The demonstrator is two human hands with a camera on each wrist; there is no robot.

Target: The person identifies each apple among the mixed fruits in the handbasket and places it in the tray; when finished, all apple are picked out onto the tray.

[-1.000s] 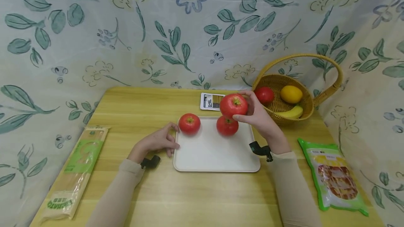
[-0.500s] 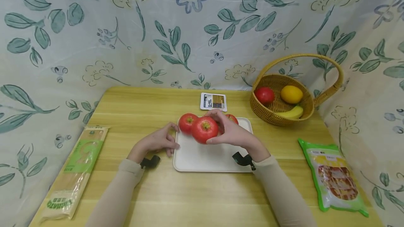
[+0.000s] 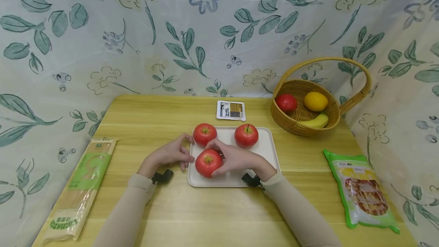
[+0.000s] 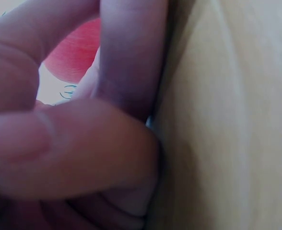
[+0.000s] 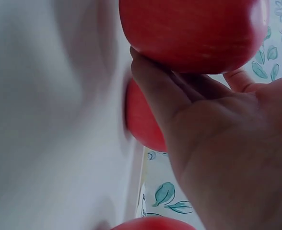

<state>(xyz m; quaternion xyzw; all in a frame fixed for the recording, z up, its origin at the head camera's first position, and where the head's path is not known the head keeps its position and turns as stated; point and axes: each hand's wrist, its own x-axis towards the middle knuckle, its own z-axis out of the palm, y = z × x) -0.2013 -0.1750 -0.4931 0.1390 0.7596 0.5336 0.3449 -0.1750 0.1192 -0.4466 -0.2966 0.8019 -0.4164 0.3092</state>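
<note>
A: The right hand [image 3: 236, 159]?
B: Thumb and fingers pinch an apple [image 3: 207, 164] by its sides, at the near left of the tray [image 3: 266, 144]
A: The left hand [image 3: 169, 153]?
B: Thumb and forefinger spread along the tray's left edge, probably to steady it

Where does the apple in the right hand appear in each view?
Head: the held apple is below centre, slightly left.
Left wrist: cannot tell; a red patch shows upper left.
Right wrist: held apple, top, right of centre.
Landmark in head and right wrist: leaf-patterned cloth.

Plain beige long sleeves [image 3: 125, 209] are worn with small, angular black wrist cameras [image 3: 164, 177].
</note>
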